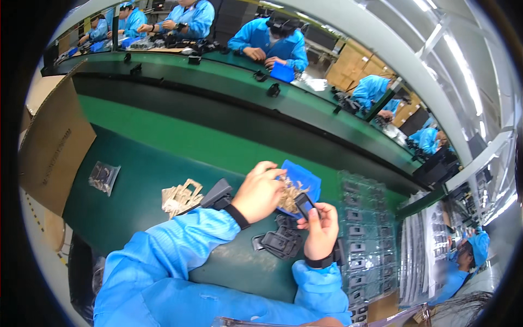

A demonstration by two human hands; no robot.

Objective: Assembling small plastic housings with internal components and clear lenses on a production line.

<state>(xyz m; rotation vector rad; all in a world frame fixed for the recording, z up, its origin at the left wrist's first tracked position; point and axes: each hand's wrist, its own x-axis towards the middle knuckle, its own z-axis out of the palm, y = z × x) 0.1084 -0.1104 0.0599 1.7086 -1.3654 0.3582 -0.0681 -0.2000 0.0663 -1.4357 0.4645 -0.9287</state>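
Observation:
My right hand (320, 231) grips a small black rectangular plastic part (305, 205) between thumb and fingers, beside a blue bin (308, 180). Small tan pieces (291, 193) lie heaped in the bin. At the bin's left side is my left hand (259, 192), its bent fingers apart and reaching over the pieces; I see nothing held in them. Just below the bin, several black plastic frames (280, 241) lie in a loose pile on the green table (229, 267). A dark wedge-shaped part (218, 193) rests left of my left wrist.
Tan cut-out frames (182, 197) and a clear bag of small parts (103, 177) lie to the left, near a cardboard box (57, 147). Clear trays with parts (357, 234) stand at right. Beyond runs a dark conveyor (218, 120), with co-workers in blue across it.

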